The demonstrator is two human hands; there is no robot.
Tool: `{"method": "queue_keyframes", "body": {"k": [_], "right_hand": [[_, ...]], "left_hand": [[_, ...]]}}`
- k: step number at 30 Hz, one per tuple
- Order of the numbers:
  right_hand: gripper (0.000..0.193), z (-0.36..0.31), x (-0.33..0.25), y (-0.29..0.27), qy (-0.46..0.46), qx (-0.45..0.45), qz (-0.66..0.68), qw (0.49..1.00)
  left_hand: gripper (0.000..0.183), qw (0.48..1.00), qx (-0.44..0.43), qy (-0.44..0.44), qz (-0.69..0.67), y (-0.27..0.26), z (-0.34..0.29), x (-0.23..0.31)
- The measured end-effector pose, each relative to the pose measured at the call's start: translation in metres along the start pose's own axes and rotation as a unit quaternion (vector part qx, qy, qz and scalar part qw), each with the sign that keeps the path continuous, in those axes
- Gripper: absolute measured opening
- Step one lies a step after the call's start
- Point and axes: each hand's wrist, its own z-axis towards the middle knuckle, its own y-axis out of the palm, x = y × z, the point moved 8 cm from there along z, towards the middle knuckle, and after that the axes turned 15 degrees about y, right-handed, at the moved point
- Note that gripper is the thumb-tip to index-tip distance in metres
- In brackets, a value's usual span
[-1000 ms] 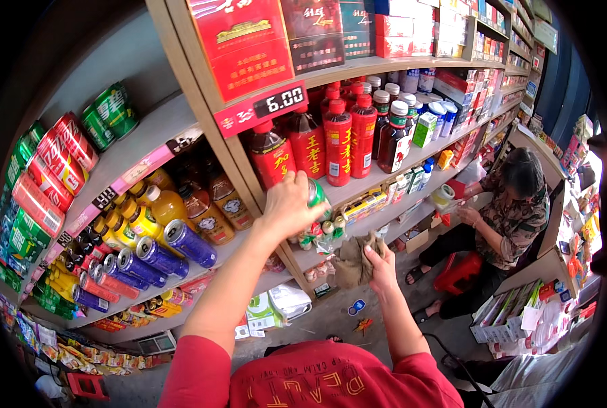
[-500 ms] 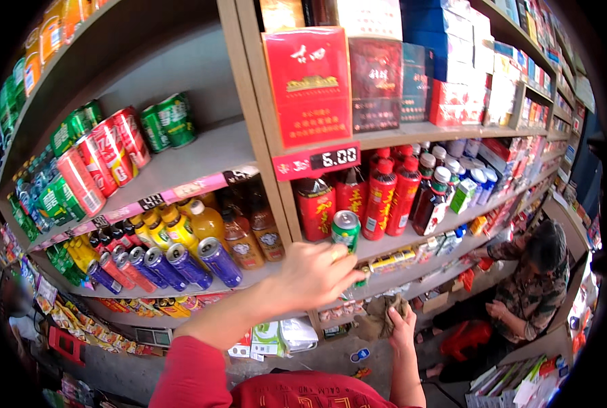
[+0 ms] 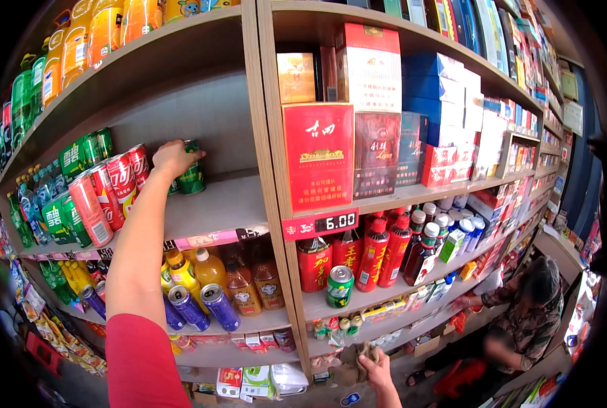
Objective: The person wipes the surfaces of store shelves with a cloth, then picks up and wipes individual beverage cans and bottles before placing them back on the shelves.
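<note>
My left hand [image 3: 173, 158] reaches up onto the left shelf, its fingers closed around the upper part of a green soda can [image 3: 192, 180]. A second green can behind the hand is mostly hidden. Beside them stand several red soda cans [image 3: 121, 183] and a pinkish can [image 3: 91, 209]. Low in front of me, my right hand [image 3: 377, 370] grips a crumpled brown cloth [image 3: 346, 369]. On the right-hand shelf, another green can [image 3: 339, 286] stands upright at the front, next to red bottles [image 3: 374, 255] and red drink packs [image 3: 315, 266].
A wooden upright [image 3: 271, 170] divides the shelves. Below the left shelf stand purple cans [image 3: 220, 306] and bottles of yellow and brown drinks. Cigarette cartons [image 3: 318, 156] fill the upper right shelf. Another person [image 3: 531, 306] sits at the lower right, by a red object.
My left hand has left the green can on the right-hand shelf and moved up and left to the green cans on the left shelf. The right hand still holds the cloth.
</note>
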Motion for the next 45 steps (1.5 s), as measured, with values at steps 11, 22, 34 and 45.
{"method": "queue_keyframes", "body": {"k": [11,22,34,45], "right_hand": [[0.035,-0.015,0.008,0.032,0.055,-0.041,0.034,0.997],[0.055,-0.051,0.001,0.225,0.171,-0.458,0.285,0.824],[0.048,-0.032,0.049,0.205,0.061,-0.270,-0.089,0.957],[0.045,-0.115,-0.038,0.275,-0.352,-0.311,-0.493,0.732]], "left_hand": [[0.047,0.911,0.341,0.177,-0.153,-0.115,-0.096,0.029],[0.065,0.829,0.149,0.294,-0.452,-0.028,-0.336,0.167],[0.068,0.754,-0.064,0.070,-0.650,0.074,-0.389,0.139],[0.058,0.727,-0.155,0.096,-0.662,0.090,-0.404,0.165]]}}
